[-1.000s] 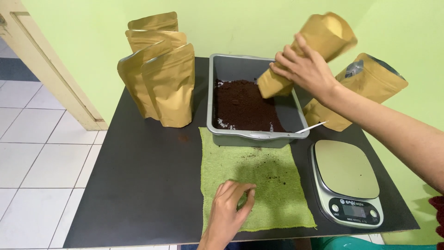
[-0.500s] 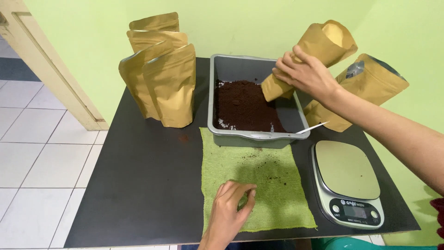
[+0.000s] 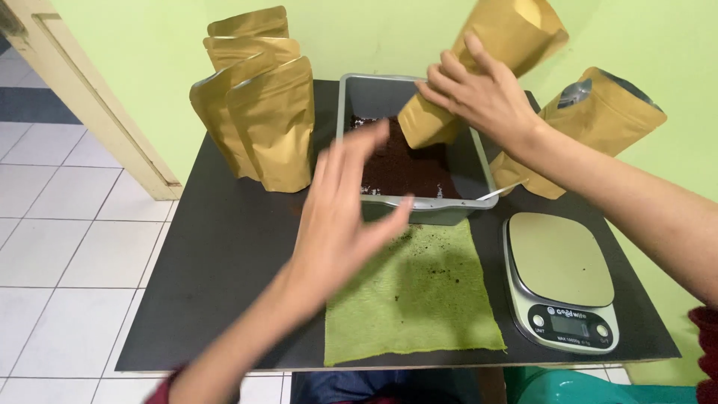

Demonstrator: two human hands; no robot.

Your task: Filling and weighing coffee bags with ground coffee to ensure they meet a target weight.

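Note:
My right hand (image 3: 482, 93) grips a gold stand-up pouch (image 3: 508, 45), tilted with its bottom end resting inside the grey metal tray (image 3: 351, 105) of dark brown grounds (image 3: 404, 168). My left hand (image 3: 344, 217) is raised, blurred, fingers spread and holding nothing, over the tray's front rim and the green cloth (image 3: 415, 295). A thin metal handle (image 3: 499, 192) sticks out at the tray's right front corner.
Several gold pouches (image 3: 258, 112) stand at the table's back left. Another open pouch (image 3: 598, 120) leans at the back right. A digital kitchen scale (image 3: 561, 277) sits at the front right. The black table (image 3: 217, 284) stands against a green wall, tiled floor at left.
My left hand has lifted off the green cloth and swung up toward the tray. The camera has come closer. The pouch in my right hand stays tilted in the tray.

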